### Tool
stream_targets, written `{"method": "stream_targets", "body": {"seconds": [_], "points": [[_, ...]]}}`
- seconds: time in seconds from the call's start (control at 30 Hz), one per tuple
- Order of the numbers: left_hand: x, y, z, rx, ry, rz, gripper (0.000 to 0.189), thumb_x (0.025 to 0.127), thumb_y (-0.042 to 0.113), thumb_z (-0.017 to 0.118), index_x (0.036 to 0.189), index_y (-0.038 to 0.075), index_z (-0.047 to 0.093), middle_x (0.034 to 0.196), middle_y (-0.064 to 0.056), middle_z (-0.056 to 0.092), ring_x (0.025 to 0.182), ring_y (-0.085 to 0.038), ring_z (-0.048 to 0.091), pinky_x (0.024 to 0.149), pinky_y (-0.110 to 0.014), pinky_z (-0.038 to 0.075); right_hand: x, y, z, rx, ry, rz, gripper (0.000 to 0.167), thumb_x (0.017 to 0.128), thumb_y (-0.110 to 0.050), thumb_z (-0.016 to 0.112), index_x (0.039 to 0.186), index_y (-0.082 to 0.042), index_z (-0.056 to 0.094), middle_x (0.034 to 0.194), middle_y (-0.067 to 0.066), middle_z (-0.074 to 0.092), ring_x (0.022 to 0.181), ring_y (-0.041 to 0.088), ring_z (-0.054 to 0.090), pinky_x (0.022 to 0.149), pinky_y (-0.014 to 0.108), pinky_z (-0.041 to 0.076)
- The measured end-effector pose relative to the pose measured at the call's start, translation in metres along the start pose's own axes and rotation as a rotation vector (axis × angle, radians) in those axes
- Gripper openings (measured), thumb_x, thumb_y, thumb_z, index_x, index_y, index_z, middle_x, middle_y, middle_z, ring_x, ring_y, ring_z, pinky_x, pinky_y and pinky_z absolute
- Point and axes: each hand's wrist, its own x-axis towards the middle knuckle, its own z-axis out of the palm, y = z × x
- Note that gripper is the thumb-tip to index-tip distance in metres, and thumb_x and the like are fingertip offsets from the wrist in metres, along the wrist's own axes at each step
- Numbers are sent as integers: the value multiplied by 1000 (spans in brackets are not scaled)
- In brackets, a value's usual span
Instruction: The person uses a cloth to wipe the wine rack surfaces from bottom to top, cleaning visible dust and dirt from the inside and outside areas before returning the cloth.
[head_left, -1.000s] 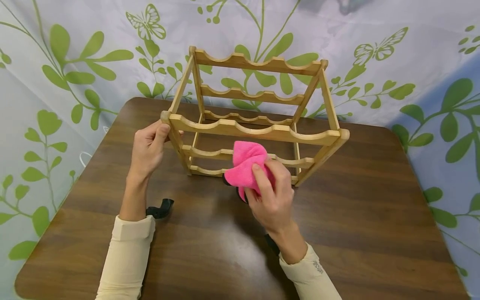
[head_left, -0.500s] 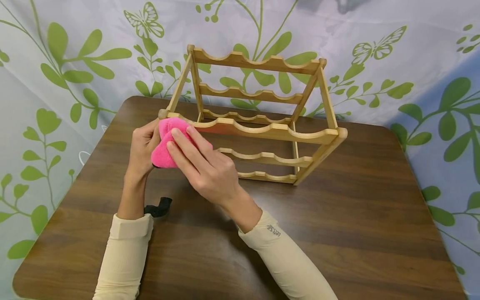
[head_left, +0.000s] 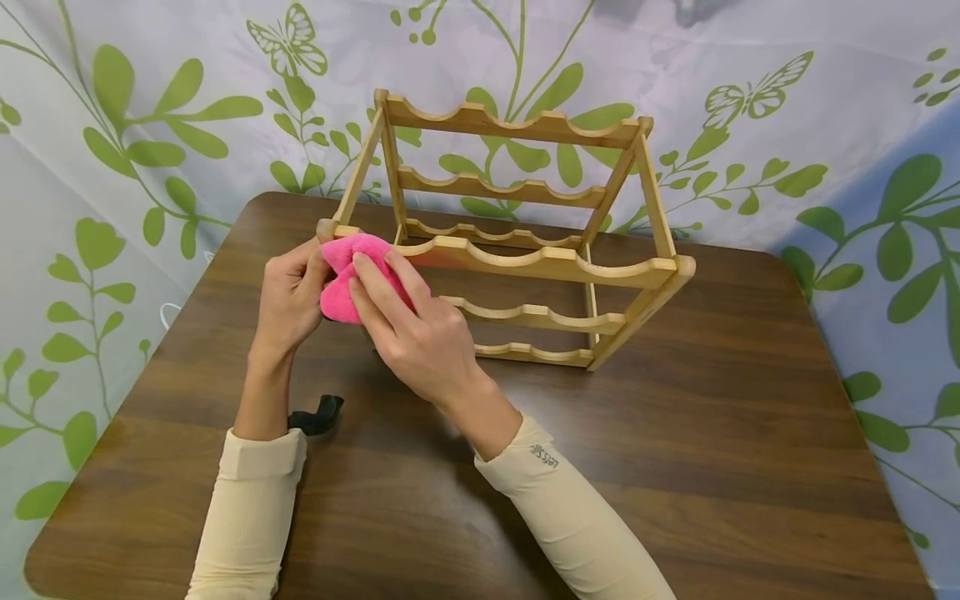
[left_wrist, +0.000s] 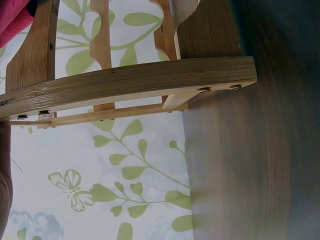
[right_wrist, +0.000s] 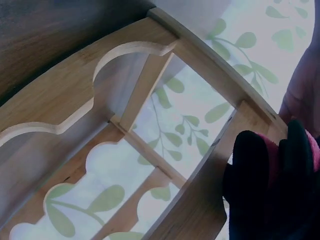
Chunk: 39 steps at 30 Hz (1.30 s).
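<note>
A light wooden wine rack (head_left: 555, 260) with scalloped rails stands on the table. My left hand (head_left: 288, 296) grips its front left post (left_wrist: 145, 82) just below the top corner. Pinched in my right hand (head_left: 420, 333) is a folded pink cloth (head_left: 342, 298) with dark edging, laid over the left end of the top front rail. The cloth hides that end of the rail and the post under it, and its edge overlaps my left thumb in the head view. In the right wrist view the cloth's dark edging (right_wrist: 252, 185) shows against the rail.
The brown wooden table (head_left: 712, 467) extends around the rack. A small black curved piece (head_left: 318, 415) shows beside my left wrist. Behind the table hangs a white curtain (head_left: 172, 100) printed with green leaves and butterflies.
My right hand has carried the cloth from the rack's front middle leftward to the top left corner, then shifted it slightly right. The left hand keeps its grip on the post.
</note>
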Motion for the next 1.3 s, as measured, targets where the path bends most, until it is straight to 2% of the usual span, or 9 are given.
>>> {"method": "stream_targets", "body": {"seconds": [0.1, 0.2, 0.43, 0.57, 0.7, 0.8, 0.97, 1.03, 1.3], "points": [[0, -1, 1, -36, -30, 6, 39, 102, 22, 54, 103, -13, 69, 92, 3, 70, 81, -10, 67, 79, -23, 56, -4, 1, -3, -7, -9, 10, 24, 97, -19, 64, 119, -10, 73, 131, 8, 62, 125, 31, 52, 77, 23, 55], [-1, -1, 1, -18, -17, -15, 40, 102, 24, 54, 96, -13, 69, 85, 4, 67, 80, -8, 67, 79, -22, 56, -9, 2, -6, -14, -2, 21, 25, 97, -21, 66, 118, -11, 73, 130, 8, 62, 123, 30, 53, 89, 25, 52], [-2, 2, 2, 14, -4, -57, 37, 104, 18, 52, 93, -15, 67, 84, 4, 65, 83, -7, 66, 78, -21, 56, -17, 7, -11, 4, 19, 55, 23, 94, -17, 69, 115, -10, 74, 128, 8, 63, 119, 31, 56, 97, 28, 49], [-1, 2, 4, 9, -5, -54, 40, 103, 22, 52, 94, -14, 67, 85, -6, 67, 85, -7, 67, 78, -22, 56, -21, 9, -14, 10, 31, 73, 23, 93, -19, 71, 113, -9, 75, 126, 10, 64, 113, 32, 58, 95, 29, 51], [0, -1, 4, -10, -26, -44, 46, 103, 28, 51, 97, -14, 68, 90, -7, 70, 85, -12, 70, 78, -23, 57, -26, 13, -16, 33, 68, 94, 23, 89, -14, 75, 111, -7, 75, 123, 11, 64, 107, 33, 59, 88, 30, 55], [0, -2, 3, -16, -38, -42, 49, 102, 31, 51, 101, -15, 68, 91, -11, 71, 84, -15, 71, 78, -24, 57, -30, 15, -16, 69, 99, 114, 24, 86, -11, 77, 110, -7, 75, 122, 12, 65, 104, 34, 60, 88, 31, 55], [-2, 1, 2, -22, -23, -69, 43, 102, 27, 53, 104, -14, 68, 88, -15, 71, 84, -13, 71, 79, -24, 56, -35, 17, -18, 109, 123, 138, 25, 84, -11, 76, 109, -6, 75, 121, 14, 65, 102, 36, 60, 89, 34, 55], [-2, 2, 2, -23, -18, -76, 41, 103, 24, 53, 104, -13, 68, 87, -12, 71, 84, -12, 70, 79, -24, 56, -36, 18, -19, 117, 133, 147, 26, 84, -11, 75, 109, -6, 75, 121, 14, 65, 101, 36, 60, 86, 34, 56], [-1, 3, 1, -33, -15, -68, 41, 103, 24, 52, 103, -14, 68, 84, -18, 70, 85, -12, 70, 78, -23, 57, -41, 20, -23, 151, 169, 219, 25, 84, -11, 74, 108, -5, 74, 120, 15, 64, 99, 38, 60, 75, 37, 60]]}}
